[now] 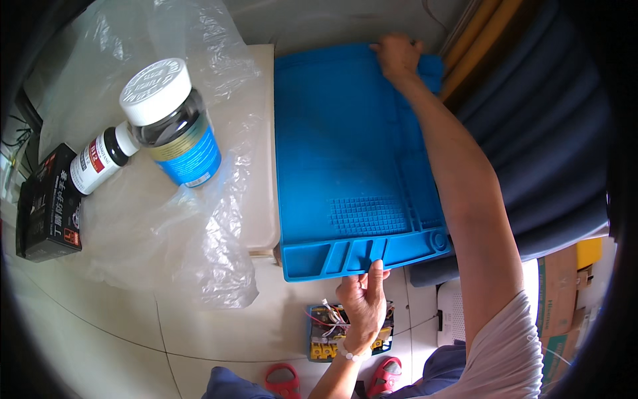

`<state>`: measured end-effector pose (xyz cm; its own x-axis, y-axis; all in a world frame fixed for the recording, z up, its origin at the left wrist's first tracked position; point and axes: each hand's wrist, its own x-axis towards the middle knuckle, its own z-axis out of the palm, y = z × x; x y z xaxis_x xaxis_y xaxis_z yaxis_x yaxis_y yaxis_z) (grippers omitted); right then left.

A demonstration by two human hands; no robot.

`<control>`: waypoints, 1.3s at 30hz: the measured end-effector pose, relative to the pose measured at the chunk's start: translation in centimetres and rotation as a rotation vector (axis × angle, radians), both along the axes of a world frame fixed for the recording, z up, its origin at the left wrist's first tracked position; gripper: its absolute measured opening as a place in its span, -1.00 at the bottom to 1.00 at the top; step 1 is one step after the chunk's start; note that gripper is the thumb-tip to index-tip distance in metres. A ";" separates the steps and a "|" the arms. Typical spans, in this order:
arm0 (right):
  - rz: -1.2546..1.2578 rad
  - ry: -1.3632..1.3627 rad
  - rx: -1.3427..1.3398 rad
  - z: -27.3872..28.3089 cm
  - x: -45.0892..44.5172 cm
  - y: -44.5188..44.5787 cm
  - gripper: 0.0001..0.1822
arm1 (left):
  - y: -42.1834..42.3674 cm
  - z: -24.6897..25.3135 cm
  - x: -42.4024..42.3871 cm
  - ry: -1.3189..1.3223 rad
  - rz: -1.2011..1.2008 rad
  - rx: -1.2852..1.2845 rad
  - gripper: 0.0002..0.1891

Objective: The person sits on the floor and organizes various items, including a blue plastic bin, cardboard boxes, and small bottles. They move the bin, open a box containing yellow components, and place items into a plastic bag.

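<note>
A blue silicone work mat (339, 124) lies in front of me, with a ribbed grid and shallow compartments towards its near end. My left hand (365, 304), with a beaded bracelet at the wrist, pinches the near rim, thumb on top and fingers underneath. At the far right, my right hand (398, 56) grips the mat's far edge; its fingertips curl over and are partly hidden. That near end of the mat sticks out past the table, above the floor. Beneath my left hand, an open toolbox (324, 346) on the floor holds wires and yellow parts.
Clear plastic film (219, 249) covers part of the pale table (261, 199). On the left stand a large white-capped bottle (187, 144), a smaller tilted bottle (99, 159) and a black glove box (50, 209). Dark curtain fabric (543, 124) hangs right; cardboard boxes (556, 299) are below.
</note>
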<state>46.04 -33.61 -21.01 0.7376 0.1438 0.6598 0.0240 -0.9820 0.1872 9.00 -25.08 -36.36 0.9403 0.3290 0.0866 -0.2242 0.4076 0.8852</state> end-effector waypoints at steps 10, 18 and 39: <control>-0.025 0.279 -0.081 -4.0 -3.4 0.8 -0.62 | 1.1 -1.8 0.2 0.111 0.002 0.140 -0.82; 0.128 0.514 0.407 -5.1 -13.7 -6.0 -0.61 | 1.1 0.3 0.4 0.188 -0.045 0.078 -0.78; 0.181 0.507 0.776 -10.3 -27.4 -9.6 -0.44 | 0.3 9.9 -1.2 -0.157 0.005 0.659 -0.64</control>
<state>18.61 -43.23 -31.34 0.9722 -0.0605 0.2261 0.0878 -0.8012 -0.5919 7.79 -24.82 -26.46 0.8988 0.1646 0.4063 -0.3711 -0.2077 0.9051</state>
